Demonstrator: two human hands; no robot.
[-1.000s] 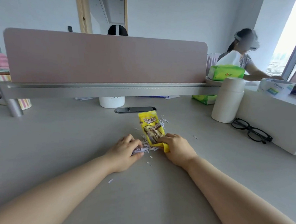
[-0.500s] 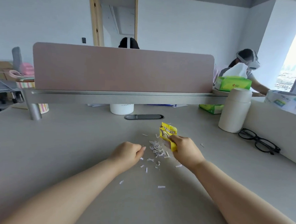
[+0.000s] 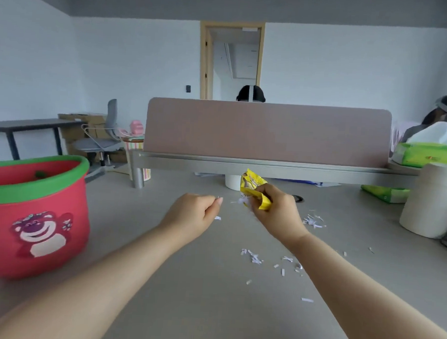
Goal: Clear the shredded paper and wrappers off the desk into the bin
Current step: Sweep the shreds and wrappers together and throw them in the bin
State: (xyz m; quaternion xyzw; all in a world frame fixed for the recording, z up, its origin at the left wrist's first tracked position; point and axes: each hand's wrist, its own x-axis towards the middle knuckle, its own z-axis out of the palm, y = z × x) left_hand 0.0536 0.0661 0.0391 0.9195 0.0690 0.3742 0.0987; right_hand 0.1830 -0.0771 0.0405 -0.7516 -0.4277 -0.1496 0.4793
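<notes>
I counted one red bin on the table, one yellow wrapper, one white canister and two green tissue packs. One left hand, one right hand. The paper shreds numbered perhaps thirty; too small to tally.

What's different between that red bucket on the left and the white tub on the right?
The red bin has a green rim and a bear picture; the white canister is plain. The red bin is open at the top; the white canister is closed with a lid. The red bin stands at the left of the desk, the white canister at its right. Both are round containers on the desk.
</notes>
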